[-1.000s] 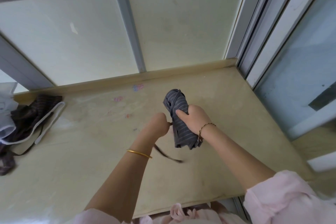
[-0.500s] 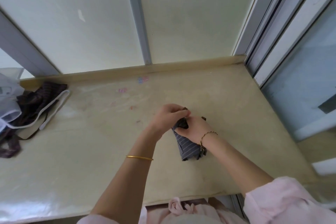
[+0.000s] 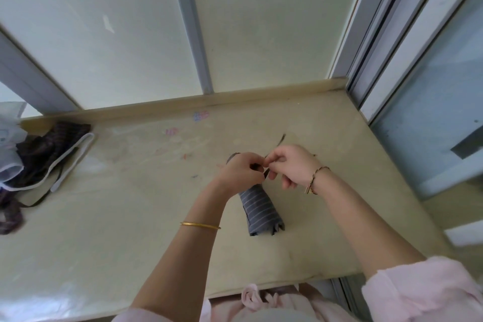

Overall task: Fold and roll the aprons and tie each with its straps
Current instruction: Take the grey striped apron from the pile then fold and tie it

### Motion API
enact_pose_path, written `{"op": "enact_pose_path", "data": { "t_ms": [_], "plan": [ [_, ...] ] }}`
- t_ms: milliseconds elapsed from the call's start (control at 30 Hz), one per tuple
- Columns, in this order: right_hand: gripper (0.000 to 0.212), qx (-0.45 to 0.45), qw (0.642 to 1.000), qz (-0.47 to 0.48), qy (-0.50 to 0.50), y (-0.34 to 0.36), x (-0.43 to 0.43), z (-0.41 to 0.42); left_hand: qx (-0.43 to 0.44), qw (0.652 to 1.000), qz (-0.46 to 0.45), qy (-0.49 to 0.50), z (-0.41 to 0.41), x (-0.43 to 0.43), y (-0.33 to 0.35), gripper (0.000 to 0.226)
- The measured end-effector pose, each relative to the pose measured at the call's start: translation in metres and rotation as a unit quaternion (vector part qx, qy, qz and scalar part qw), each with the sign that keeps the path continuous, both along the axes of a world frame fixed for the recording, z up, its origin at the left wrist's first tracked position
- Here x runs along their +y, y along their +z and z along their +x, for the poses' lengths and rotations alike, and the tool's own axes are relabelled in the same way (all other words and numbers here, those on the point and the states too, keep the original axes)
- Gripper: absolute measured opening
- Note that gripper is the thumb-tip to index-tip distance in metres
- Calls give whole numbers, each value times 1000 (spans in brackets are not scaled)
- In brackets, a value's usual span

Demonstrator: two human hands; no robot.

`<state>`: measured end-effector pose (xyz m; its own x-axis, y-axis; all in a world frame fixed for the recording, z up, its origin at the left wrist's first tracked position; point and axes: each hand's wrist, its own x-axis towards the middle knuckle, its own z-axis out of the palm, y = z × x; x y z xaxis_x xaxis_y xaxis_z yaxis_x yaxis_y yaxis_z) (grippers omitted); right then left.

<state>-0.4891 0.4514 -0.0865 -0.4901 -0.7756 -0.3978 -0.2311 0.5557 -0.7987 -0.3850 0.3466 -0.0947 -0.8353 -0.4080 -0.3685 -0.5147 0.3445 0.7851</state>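
Note:
A grey striped apron rolled into a tight bundle (image 3: 258,210) lies on the beige table (image 3: 130,230), a little right of centre. Above its far end, my left hand (image 3: 241,171) and my right hand (image 3: 290,165) meet, each pinching a thin dark strap (image 3: 266,172). One strap end (image 3: 281,140) sticks out beyond my right hand toward the wall. My left hand hides the far part of the roll.
A heap of dark striped aprons with white straps (image 3: 41,157) lies at the table's left end, beside a pale cloth (image 3: 9,144). A panelled wall (image 3: 117,34) backs the table and a sliding window frame (image 3: 392,34) bounds the right side.
The roll was held up in my right hand, then set down on the table. My right hand has let go of the roll, and both hands now pinch the straps above it.

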Motion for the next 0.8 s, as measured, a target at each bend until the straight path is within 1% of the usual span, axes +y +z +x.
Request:
{"op": "enact_pose_path", "data": {
  "t_ms": [67,100,133,200,233,300,333,367,400,433,467,500,533,567,600,667,733,800],
  "plan": [
    [12,0,1000,-21,-3,5,-1,-1,7,1000,-25,-12,-1,1,-5,11],
    [12,-9,999,-33,-5,7,-2,-1,14,1000,-26,-2,-2,1,-8,11],
    [12,-23,998,-49,-12,11,-3,0,19,999,-26,13,-2,1,-10,16],
    [11,-79,989,-113,-59,15,-5,-1,25,999,-17,41,-2,0,-14,21],
    [12,-119,974,-162,-106,17,-7,-1,30,998,1,56,-1,0,-13,19],
    [22,-196,919,-256,-226,16,-10,-6,44,994,49,92,1,-1,-13,18],
    [30,-205,898,-278,-274,11,-12,-9,50,990,70,108,2,-2,-12,20],
    [36,-191,894,-271,-302,5,-12,-11,52,987,87,121,2,-2,-11,22],
    [39,-159,909,-237,-303,-1,-12,-11,53,985,102,131,3,-2,-11,22],
    [38,-126,936,-183,-273,-6,-11,-10,54,983,112,137,3,-2,-10,22],
    [37,-97,965,-120,-213,-11,-10,-5,53,982,117,139,3,-2,-10,21],
    [36,-73,986,-62,-139,-17,-9,0,51,983,116,136,3,-3,-10,21],
    [36,-49,996,-21,-71,-22,-8,5,51,983,113,132,3,-3,-10,20],
    [32,-17,999,1,-29,-27,-8,9,53,984,112,130,3,-3,-10,19],
    [25,19,1000,7,-18,-29,-8,12,59,983,114,132,3,-3,-11,17],
    [17,77,996,-5,-45,-30,-7,15,82,977,126,153,5,-4,-12,12],
    [17,104,992,-24,-60,-26,-5,14,114,967,148,175,7,-6,-13,10],
    [23,119,992,-29,-37,-19,-1,15,140,960,160,183,9,-9,-13,13]
  ]
}}
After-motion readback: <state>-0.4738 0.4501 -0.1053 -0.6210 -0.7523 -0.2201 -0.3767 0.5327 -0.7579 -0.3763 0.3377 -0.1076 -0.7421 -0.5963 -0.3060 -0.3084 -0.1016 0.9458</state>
